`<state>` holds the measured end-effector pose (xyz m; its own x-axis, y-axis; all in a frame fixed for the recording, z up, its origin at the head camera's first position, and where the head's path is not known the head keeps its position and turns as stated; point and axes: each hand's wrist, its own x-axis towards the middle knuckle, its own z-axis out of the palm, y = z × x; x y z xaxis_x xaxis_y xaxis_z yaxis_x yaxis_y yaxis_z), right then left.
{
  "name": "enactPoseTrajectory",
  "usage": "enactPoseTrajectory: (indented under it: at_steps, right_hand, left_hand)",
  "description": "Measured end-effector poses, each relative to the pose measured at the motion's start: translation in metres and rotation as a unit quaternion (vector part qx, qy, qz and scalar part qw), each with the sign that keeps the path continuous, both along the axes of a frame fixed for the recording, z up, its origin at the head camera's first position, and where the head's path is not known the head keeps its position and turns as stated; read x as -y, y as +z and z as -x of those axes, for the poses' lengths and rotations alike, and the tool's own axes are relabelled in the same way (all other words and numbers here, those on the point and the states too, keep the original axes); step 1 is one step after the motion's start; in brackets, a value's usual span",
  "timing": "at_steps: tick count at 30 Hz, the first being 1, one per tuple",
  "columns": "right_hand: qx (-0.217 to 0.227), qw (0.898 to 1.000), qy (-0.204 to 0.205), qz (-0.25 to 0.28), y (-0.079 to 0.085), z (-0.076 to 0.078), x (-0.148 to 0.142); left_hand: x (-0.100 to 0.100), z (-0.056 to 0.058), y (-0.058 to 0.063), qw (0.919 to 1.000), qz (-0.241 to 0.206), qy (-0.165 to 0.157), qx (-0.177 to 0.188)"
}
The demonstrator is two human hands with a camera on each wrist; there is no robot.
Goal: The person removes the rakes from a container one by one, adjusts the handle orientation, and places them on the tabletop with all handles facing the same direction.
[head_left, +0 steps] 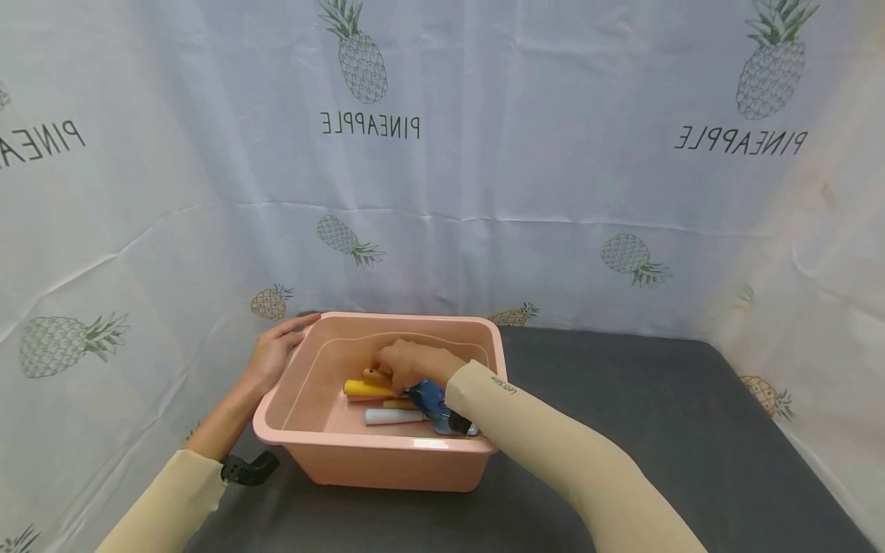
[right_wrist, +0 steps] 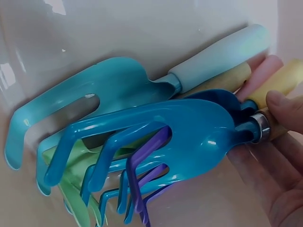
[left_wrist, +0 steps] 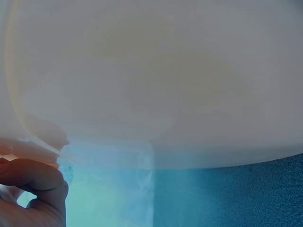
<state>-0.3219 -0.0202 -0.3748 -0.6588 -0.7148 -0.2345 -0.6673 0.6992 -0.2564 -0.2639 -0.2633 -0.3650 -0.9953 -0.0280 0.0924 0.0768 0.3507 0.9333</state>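
Observation:
A pink plastic basin point(head_left: 376, 465) stands in front of me with several hand rakes lying inside it. My left hand point(head_left: 273, 357) holds its left rim; the left wrist view shows curled fingers beside the basin wall point(left_wrist: 142, 85). Inside the basin, my right hand point(head_left: 404, 361) grips the wooden handle of a blue hand rake point(right_wrist: 194, 137), thumb on one side and fingers beneath. A light-blue-looking rake with a white handle point(right_wrist: 222, 56) lies beside it. Green tines point(right_wrist: 75, 175) and purple tines point(right_wrist: 142, 161) show among the blue ones. A yellow handle point(head_left: 366, 389) lies near my right fingers.
The basin sits on a dark grey table point(head_left: 622, 430), which extends to the right. A white curtain point(head_left: 539, 169) printed with pineapples hangs behind and along both sides. A black band point(head_left: 250, 468) is on my left wrist.

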Motion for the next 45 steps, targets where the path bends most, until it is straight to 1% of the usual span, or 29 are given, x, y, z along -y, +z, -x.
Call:
enactPoseTrajectory:
  at_steps: [5,15,18,22,29,37,42,45]
  right_hand:
    - [-0.008,1.0,0.002,0.005,0.003,0.001,-0.001]
    - [-0.012,1.0,0.007,0.024,0.006,0.003,-0.002]
    - [-0.022,0.999,0.014,0.024,0.006,0.006,-0.002]
    - [-0.023,0.999,0.02,0.027,0.009,0.007,-0.003]
    - [-0.01,0.999,0.028,0.04,0.015,0.006,-0.004]
    - [0.008,0.998,0.028,0.05,0.022,0.006,-0.002]
    - [0.026,0.997,0.029,0.061,0.026,0.006,-0.004]
    - [0.023,0.997,0.034,0.066,0.03,0.005,-0.005]
  left_hand:
    - [-0.001,0.0,0.0,1.0,-0.004,-0.002,0.001]
    - [-0.001,0.0,0.0,1.0,-0.002,0.005,-0.005]
    - [-0.001,0.0,0.0,1.0,-0.006,0.002,-0.004]
    - [-0.002,0.001,0.0,0.9998,-0.019,-0.004,-0.007]
    - [0.0,0.003,-0.002,0.9995,-0.03,-0.006,-0.002]
    - [0.0,0.0,0.001,0.9998,-0.02,0.003,-0.009]
    - [-0.002,-0.002,0.002,0.9996,-0.027,0.0,-0.008]
    - [-0.003,-0.002,0.002,0.9997,-0.021,0.0,-0.012]
